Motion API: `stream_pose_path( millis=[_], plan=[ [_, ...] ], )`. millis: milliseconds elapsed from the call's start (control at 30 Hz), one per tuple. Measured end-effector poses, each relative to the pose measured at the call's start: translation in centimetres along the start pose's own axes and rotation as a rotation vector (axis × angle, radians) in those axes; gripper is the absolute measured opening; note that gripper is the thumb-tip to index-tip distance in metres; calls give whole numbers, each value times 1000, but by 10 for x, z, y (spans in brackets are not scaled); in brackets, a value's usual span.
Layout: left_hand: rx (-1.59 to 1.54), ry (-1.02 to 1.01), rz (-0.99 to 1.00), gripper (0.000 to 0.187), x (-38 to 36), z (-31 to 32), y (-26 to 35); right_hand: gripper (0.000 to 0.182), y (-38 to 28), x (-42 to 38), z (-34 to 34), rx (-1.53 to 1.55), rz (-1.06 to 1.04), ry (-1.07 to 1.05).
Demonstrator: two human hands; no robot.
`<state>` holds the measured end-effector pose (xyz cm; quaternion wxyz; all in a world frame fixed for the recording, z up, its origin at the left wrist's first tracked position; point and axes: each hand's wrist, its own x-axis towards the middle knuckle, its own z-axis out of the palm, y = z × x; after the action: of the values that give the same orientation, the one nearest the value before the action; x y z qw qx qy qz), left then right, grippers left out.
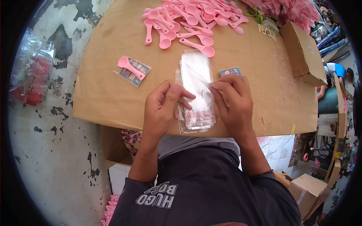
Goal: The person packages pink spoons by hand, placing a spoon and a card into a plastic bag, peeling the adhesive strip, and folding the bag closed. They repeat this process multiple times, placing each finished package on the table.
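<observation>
A stack of clear plastic bags (196, 75) lies lengthwise in front of me on the brown-covered table (102, 98). My left hand (163, 105) hovers at the stack's left edge, its fingers apart and holding nothing. Over the right edge, my right hand (235, 100) has its thumb and fingertips pinched together; what is in the pinch, if anything, is hidden. Just behind the right hand, a blue printed card (230, 71) partly shows. To the left, a pink spoon (131, 68) rests on a blue printed card in a clear bag (136, 83).
A large heap of pink spoons (188, 15) covers the far side of the table. At the right stands a cardboard box (301, 52), near small printed cards (267, 32). Clear and red plastic packs (34, 71) are at far left. Another person (335, 75) bends over at far right.
</observation>
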<state>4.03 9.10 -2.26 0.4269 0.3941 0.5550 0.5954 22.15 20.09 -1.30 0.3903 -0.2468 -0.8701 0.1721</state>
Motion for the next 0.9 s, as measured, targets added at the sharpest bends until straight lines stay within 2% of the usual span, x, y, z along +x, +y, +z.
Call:
stream_pose_path(
  millis=[33, 100, 167, 233, 267, 300, 367, 433, 467, 533, 567, 633, 667, 733, 900],
  plan=[
    [-5, -8, -2, 51, -1, -3, 2, 17, -3, 5, -5, -8, 8, 92],
    [-296, -180, -167, 58, -3, -4, 10, 19, -9, 12, -15, -45, -65, 87],
    [-423, -142, -167, 61, -6, 11, 7, 20, -22, 13, -20, 46, -211, -121],
    [-555, -108, -121, 50, -5, 18, 18, 23, -31, 16, -26, 32, -281, -194],
    [-484, -130, -145, 42, -3, 14, 21, 25, -34, 18, -30, 101, -253, -259],
    [-493, -141, -143, 42, -1, 10, 19, 28, -36, 20, -33, 170, -224, -323],
    [-567, -127, -159, 36, 0, 4, 10, 32, -25, 22, -46, 206, -138, -311],
    [-668, -147, -147, 35, 2, 3, 8, 36, -6, 14, -49, -29, 229, -134],
    [-705, -83, -144, 36, 3, 6, 12, 36, 2, 11, -50, -37, 230, -133],
    [-743, -19, -149, 38, 4, 10, 14, 36, 18, 2, -51, -357, 456, -105],
    [-744, 2, -135, 40, 5, 13, 14, 36, 29, -4, -50, -359, 462, -107],
    [-741, 19, -130, 42, 8, 13, 10, 34, 45, -12, -49, -176, 651, -184],
    [-702, 22, -108, 43, 10, 12, 5, 34, 48, -13, -50, -173, 657, -183],
    [-650, 34, -87, 44, 13, 9, 0, 31, 49, -12, -49, 70, 771, -80],
    [-682, 147, -30, 43, 16, 13, 11, 26, 58, -13, -49, 83, 793, -35]
  ],
)
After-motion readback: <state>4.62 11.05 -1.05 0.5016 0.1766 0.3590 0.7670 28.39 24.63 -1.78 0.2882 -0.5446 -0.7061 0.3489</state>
